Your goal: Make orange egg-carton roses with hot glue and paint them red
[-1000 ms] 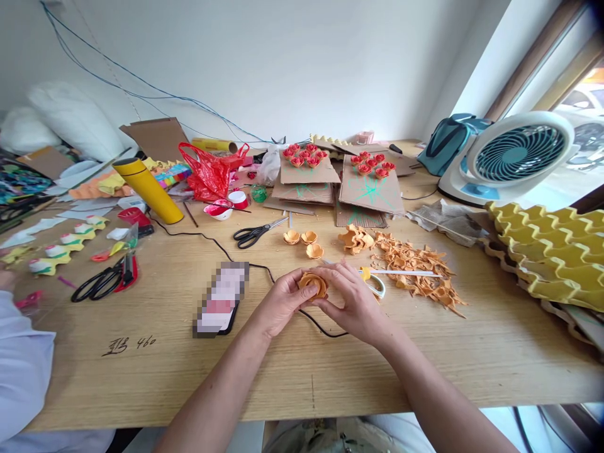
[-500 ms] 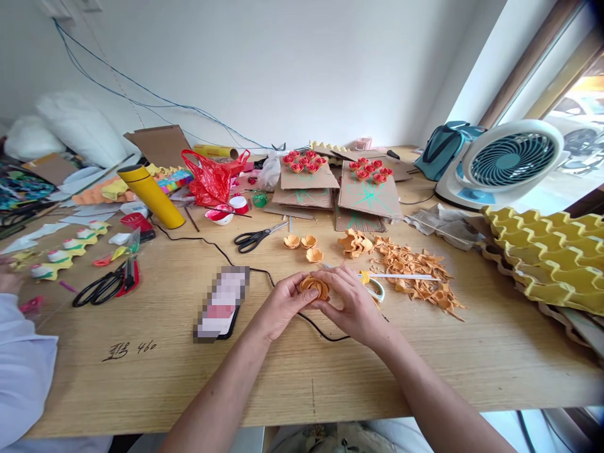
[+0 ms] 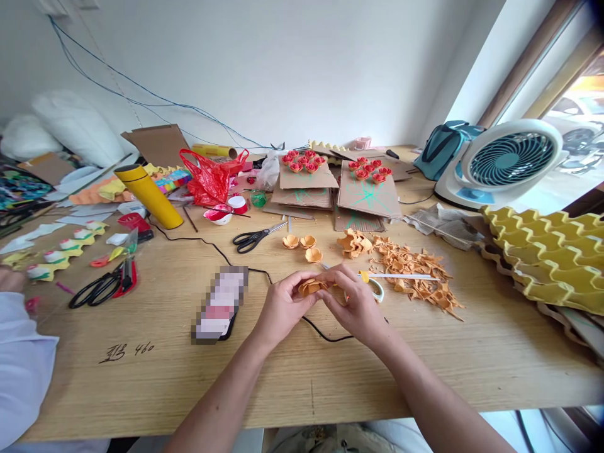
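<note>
An orange egg-carton flower (image 3: 311, 287) with layered petals is held above the table between my two hands. My left hand (image 3: 282, 303) grips its left side, thumb in front. My right hand (image 3: 353, 301) closes on its right edge with thumb and fingertips; those fingers partly cover it. Just beyond my hands stand three orange carton cups, the nearest cup (image 3: 313, 255) a little apart from the other two. To their right is a stack of cut orange carton pieces (image 3: 353, 243) beside a heap of orange scraps (image 3: 419, 274). A pale-handled tool (image 3: 378, 290) lies partly behind my right hand.
A blurred phone (image 3: 219, 305) and black cable are left of my hands. Black scissors (image 3: 257, 238) lie beyond. Red flowers sit on cardboard sheets (image 3: 368, 198) at the back. Yellow egg trays (image 3: 547, 258) and a fan (image 3: 509, 160) stand right. Another person's sleeve (image 3: 26, 365) shows left.
The flower has tipped, so its petals now show more from the side. My fingers have shifted around its rim, and both hands still hold it.
</note>
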`<state>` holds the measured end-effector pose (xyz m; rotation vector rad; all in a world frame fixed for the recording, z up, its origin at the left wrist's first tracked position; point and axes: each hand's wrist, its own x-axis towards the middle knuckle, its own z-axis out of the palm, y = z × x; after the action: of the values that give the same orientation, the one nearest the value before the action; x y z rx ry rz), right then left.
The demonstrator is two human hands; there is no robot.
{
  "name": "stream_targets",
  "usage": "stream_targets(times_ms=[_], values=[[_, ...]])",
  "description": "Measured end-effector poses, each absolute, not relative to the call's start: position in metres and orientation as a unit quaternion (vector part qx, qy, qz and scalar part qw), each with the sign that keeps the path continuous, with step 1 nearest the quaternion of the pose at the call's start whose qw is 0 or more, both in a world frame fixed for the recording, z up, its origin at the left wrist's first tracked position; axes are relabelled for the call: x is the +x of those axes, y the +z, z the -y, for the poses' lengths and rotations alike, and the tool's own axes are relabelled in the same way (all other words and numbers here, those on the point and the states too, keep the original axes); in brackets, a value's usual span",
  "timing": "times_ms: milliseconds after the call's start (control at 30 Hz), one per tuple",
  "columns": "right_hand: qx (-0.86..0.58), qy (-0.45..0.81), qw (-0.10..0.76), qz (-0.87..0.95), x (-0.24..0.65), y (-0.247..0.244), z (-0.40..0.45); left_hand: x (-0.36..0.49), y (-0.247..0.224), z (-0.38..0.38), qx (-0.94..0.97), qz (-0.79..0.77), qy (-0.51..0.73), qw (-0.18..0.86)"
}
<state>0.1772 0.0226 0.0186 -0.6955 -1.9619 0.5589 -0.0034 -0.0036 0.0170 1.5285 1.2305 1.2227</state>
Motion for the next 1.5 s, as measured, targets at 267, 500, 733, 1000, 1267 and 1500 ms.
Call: stream_targets(times_ms=[267,500,733,1000,1267,1500], values=[[-0.318,0.214,0.502,0.775,0.174,0.016,-0.021,0.003,0.014,0.005,0.569,-0.488,0.509,0.423],[-0.316,0.211,0.490,0.784,0.174,0.018,-0.019,0.002,0.014,0.008,0.619,-0.506,0.478,0.363],[-0.324,0.210,0.486,0.784,0.173,0.013,-0.020,0.004,0.014,0.013,0.670,-0.527,0.467,0.236],[-0.343,0.217,0.492,0.770,0.173,0.014,-0.020,0.009,0.013,0.011,0.625,-0.519,0.495,0.311],[-0.373,0.178,0.519,0.748,0.187,0.022,-0.026,-0.012,0.016,-0.003,0.615,-0.568,0.479,0.266],[-0.436,0.156,0.508,0.726,0.224,0.022,-0.022,-0.039,0.006,-0.018,0.637,-0.655,0.366,0.177]])
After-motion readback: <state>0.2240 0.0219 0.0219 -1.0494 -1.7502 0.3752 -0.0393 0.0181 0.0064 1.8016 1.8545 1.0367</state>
